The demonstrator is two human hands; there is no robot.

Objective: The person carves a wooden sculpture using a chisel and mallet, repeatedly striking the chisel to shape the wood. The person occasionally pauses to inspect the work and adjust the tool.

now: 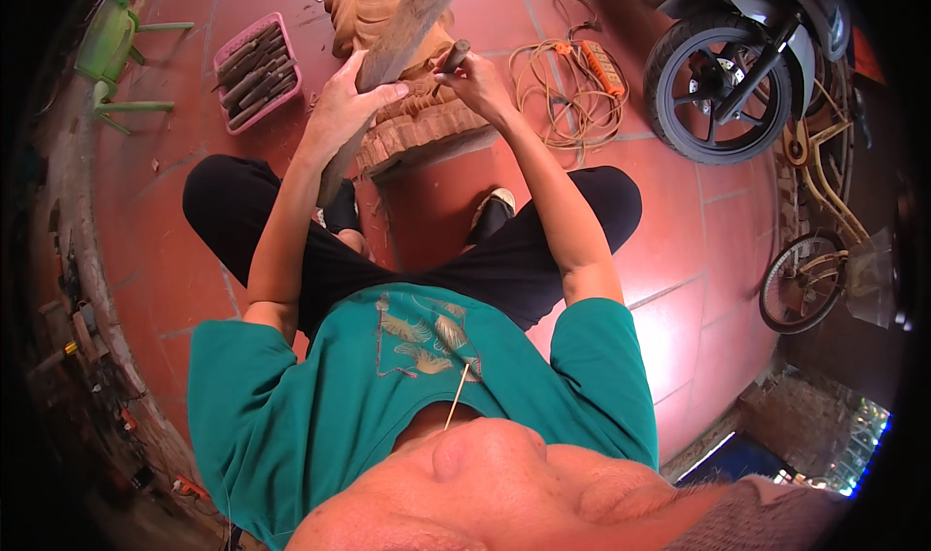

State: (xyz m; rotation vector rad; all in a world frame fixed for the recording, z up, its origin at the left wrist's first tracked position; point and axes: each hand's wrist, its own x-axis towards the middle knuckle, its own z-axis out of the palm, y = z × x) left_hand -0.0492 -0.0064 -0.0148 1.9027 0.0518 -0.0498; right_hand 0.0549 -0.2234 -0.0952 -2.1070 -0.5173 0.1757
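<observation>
The left hand grips a wooden club; the right hand pinches a tool handle, probably to steady it, over the right edge of the wooden carving on the tiled floor.

Long club in left hand, carving beyond

A green short-sleeved shirt is worn — its front printed with pale gold feathery shapes — with black trousers and dark footwear.
</observation>
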